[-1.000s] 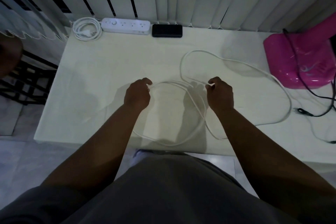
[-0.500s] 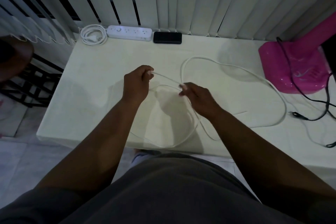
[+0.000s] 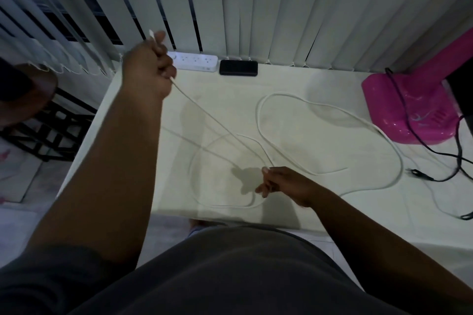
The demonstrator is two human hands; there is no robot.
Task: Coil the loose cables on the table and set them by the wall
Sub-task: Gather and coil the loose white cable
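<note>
A long white cable (image 3: 335, 110) lies in loose loops across the pale table (image 3: 133, 151). My left hand (image 3: 148, 69) is raised at the far left, fisted around the cable's end, whose plug tip pokes out above the fist. From there the cable runs taut, down and right, to my right hand (image 3: 279, 183) near the table's front edge. That hand pinches the cable between thumb and fingers. A loop lies just left of it.
By the vertical blinds sit a white power strip (image 3: 197, 60) and a black phone-like block (image 3: 238, 68). A pink plastic appliance (image 3: 407, 110) stands at right, with a black cord (image 3: 435, 151) trailing across the table. A dark stool (image 3: 30, 94) is left of the table.
My left hand has lifted up and away to the far left, pulling the cable end taut. My right hand has slid toward the front edge along the cable.
</note>
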